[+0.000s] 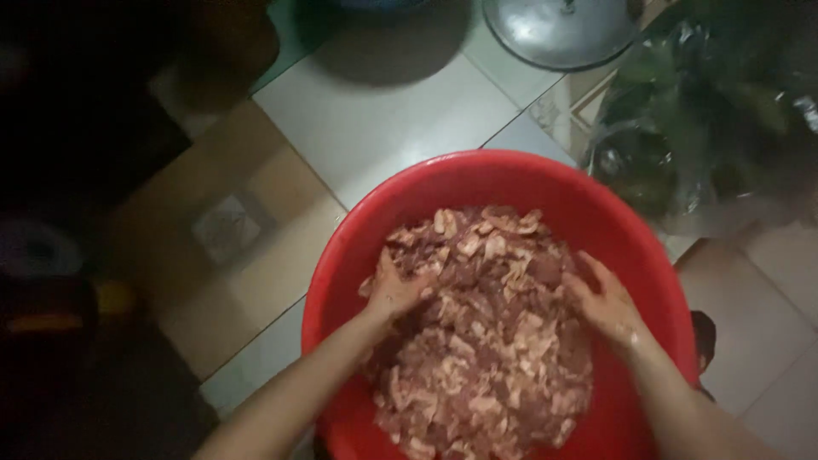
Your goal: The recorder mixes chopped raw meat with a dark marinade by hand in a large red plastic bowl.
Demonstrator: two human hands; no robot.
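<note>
Both hands, left (394, 290) & right (607, 302), spread flat on meat pieces (486, 341), red basin (443, 183), tiled floor (383, 119), dim rm

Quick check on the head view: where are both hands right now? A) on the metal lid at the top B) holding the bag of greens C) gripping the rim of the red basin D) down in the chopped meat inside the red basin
D: the left hand and the right hand both rest on the pile of chopped meat inside the red basin, fingers spread, away from the metal lid and the bag of greens.
</note>
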